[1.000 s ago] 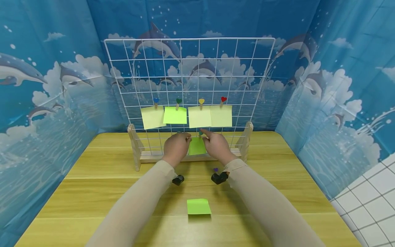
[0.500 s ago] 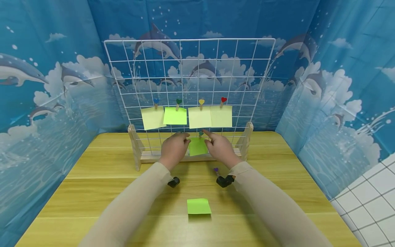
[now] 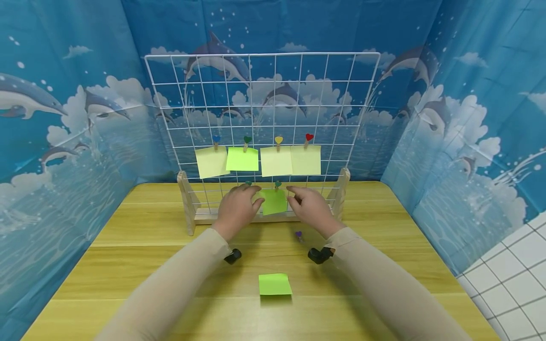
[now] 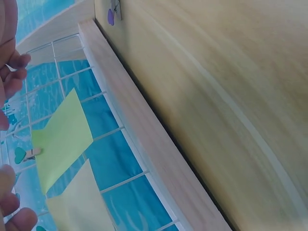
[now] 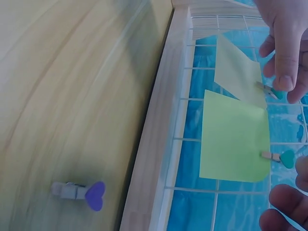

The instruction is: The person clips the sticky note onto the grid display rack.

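Note:
A green sticky note (image 3: 274,201) hangs on the lower part of the white wire grid (image 3: 275,105), under a clothespin with a teal heart (image 3: 278,184). My left hand (image 3: 239,208) is just left of it, fingers loosely bent and holding nothing. On the note's right, my right hand (image 3: 313,210) hovers with thumb and forefinger apart, also holding nothing. Behind the left hand, mostly hidden in the head view, a paler note (image 5: 236,72) hangs from another teal-heart clothespin (image 5: 270,90). A purple-heart clothespin (image 5: 79,193) lies on the table below the right hand.
Above hangs a row of notes under clothespins with blue (image 3: 216,139), dark green (image 3: 247,140), yellow (image 3: 279,140) and red (image 3: 309,137) hearts. Another green note (image 3: 275,284) lies on the table nearer me. Wooden feet (image 3: 186,203) support the grid; a dolphin-print curtain (image 3: 64,118) stands behind.
Both hands have drawn away from the green note, the left hand to the left and the right hand to the right. Its teal-heart clothespin is now uncovered, and the note stays hanging.

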The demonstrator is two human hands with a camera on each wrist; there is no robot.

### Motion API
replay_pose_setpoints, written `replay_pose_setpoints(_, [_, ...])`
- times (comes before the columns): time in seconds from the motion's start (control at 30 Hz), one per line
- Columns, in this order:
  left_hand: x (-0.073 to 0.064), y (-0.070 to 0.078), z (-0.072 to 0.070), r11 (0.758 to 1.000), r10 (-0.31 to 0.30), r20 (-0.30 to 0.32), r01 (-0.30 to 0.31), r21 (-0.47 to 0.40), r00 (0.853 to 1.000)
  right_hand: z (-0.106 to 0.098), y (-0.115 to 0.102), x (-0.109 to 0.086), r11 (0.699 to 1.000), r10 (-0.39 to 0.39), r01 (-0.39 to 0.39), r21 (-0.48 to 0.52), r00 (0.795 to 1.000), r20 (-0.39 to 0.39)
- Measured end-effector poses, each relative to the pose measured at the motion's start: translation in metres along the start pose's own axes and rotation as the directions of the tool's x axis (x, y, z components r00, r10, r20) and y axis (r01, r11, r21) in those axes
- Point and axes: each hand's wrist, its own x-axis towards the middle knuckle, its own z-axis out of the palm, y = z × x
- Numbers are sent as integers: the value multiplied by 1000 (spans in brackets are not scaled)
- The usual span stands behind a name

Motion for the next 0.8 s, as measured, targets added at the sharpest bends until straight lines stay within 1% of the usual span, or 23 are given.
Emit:
replay_pose_setpoints(0.17, [-5,0,-4,998,59,-17,-59,12,998,-2,4,-5,999,-20,19,-38,1000,-14])
replay_pose_setpoints(0.27, [-8,-1,-5,995,95,-31,-95,21,995,-3,6,-8,998,-16,16,-53,1000,-7])
replay_pose_setpoints(0.43, [-13,-3,-7,989,145,-39,-143,46,989,-4,11,-13,995,-46,44,-87,999,-19])
replay_pose_setpoints(0.5, [-14,-3,-8,987,152,-31,-150,57,988,-4,13,-15,993,-66,63,-96,997,-27])
replay_pose_setpoints(0.6, [-17,-3,-9,987,147,-3,-146,69,989,-4,16,-18,992,-75,72,-105,997,-24])
replay_pose_setpoints(0.8, [-21,-5,-11,990,106,73,-112,88,992,-5,21,-25,990,-68,70,-121,997,20])
